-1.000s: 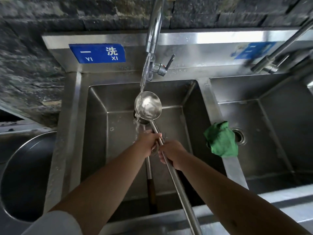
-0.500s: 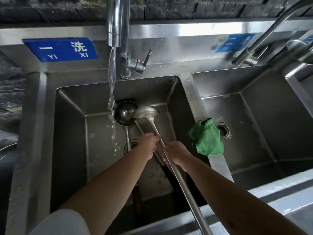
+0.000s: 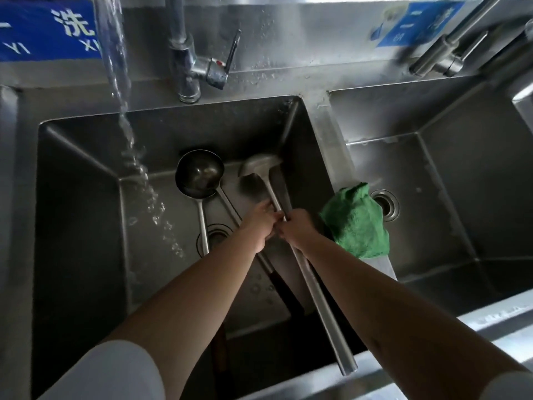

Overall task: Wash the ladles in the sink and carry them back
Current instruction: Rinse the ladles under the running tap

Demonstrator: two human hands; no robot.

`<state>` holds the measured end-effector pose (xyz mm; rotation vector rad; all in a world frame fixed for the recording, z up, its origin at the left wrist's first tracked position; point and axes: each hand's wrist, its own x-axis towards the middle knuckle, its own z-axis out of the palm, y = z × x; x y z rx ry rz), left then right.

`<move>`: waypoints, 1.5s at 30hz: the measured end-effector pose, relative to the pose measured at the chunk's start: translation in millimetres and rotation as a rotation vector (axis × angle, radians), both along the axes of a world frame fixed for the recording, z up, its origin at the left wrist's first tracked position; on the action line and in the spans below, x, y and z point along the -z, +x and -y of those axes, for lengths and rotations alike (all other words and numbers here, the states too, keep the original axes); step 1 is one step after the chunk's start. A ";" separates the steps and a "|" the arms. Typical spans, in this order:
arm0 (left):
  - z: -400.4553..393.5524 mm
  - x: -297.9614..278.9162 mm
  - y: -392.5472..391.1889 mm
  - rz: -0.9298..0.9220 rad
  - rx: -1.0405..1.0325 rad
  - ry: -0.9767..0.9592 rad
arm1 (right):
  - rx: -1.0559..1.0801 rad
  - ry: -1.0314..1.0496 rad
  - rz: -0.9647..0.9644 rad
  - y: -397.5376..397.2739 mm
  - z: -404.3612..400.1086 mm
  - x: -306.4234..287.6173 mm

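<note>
we see both hands deep in the left basin (image 3: pixel 80 168) of a steel sink. the right hand (image 3: pixel 298 230) is closed around the long metal handle of a ladle (image 3: pixel 261 167), whose bowl lies tipped on its side in the basin's far right corner, against the right wall; the handle runs back over the near edge of the sink. the left hand (image 3: pixel 261 223) sits just beside the right one, its fingertips (image 3: pixel 266 204) pressed together on the same handle a little further up.

a second ladle (image 3: pixel 199 177) lies in the basin with its dark round bowl facing up near the far wall, left of the first one. two thin handles run from it toward the near edge, so there may be another ladle under it; we cannot tell. one handle crosses the drain (image 3: pixel 215 235) in the basin floor.

water (image 3: pixel 127 131) pours from a tap (image 3: pixel 184 53) mounted on the far edge and lands on the left part of the basin floor, clear of both ladles. a green cloth (image 3: pixel 354 220) is draped over the divider between the left basin and the right basin (image 3: pixel 461 174). a blue sign (image 3: pixel 46 30) is fixed to the back panel at the far left corner.
</note>
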<state>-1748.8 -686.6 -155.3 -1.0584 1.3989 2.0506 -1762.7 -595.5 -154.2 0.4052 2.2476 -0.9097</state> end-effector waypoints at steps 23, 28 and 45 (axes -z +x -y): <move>74.6 -2.2 70.6 -0.018 -0.011 -0.430 | -0.535 0.191 -0.190 59.7 61.6 -20.7; 110.8 7.1 91.0 0.086 -0.189 -0.438 | -0.402 0.012 0.118 62.5 103.1 7.5; 134.0 58.5 71.5 0.164 -0.079 -0.203 | 0.379 -0.480 0.552 76.7 138.3 13.0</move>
